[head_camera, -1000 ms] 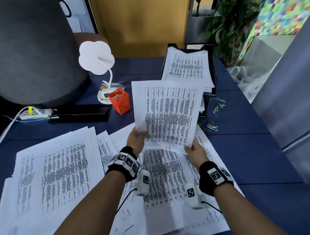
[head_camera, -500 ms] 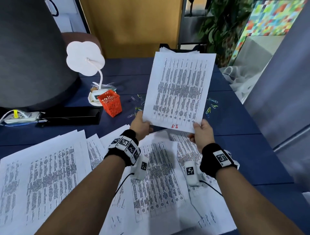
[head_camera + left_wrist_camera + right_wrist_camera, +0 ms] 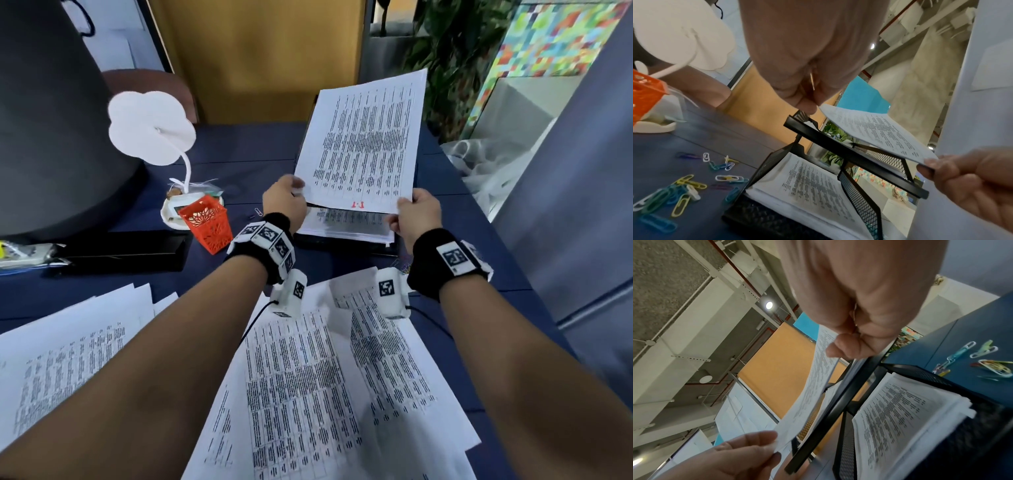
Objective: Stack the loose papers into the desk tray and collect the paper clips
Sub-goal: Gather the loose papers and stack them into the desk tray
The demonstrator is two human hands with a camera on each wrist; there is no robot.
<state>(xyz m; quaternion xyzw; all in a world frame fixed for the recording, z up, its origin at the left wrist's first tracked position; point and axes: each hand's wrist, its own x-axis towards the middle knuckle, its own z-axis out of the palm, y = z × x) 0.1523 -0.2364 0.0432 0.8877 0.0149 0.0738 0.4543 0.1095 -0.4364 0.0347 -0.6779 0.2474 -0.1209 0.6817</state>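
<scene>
A person holds a printed sheet [image 3: 359,144] by its near corners above a black mesh desk tray [image 3: 863,164] at the far side of a dark blue counter [image 3: 479,274]. The left hand [image 3: 284,202] pinches the sheet's near left corner between thumb and fingers, and the right hand [image 3: 416,216] pinches the near right corner the same way. The sheet tilts up and away over the tray's upper tier, while a stack of printed pages [image 3: 813,186] lies in the lower tier. Colored paper clips [image 3: 682,188] lie scattered on the counter just left of the tray, with more clips [image 3: 982,360] on its right. More loose printed papers [image 3: 308,377] spread across the near counter under the forearms. An orange mesh cup [image 3: 205,222] stands left of the tray, beside a white desk lamp [image 3: 150,133].
</scene>
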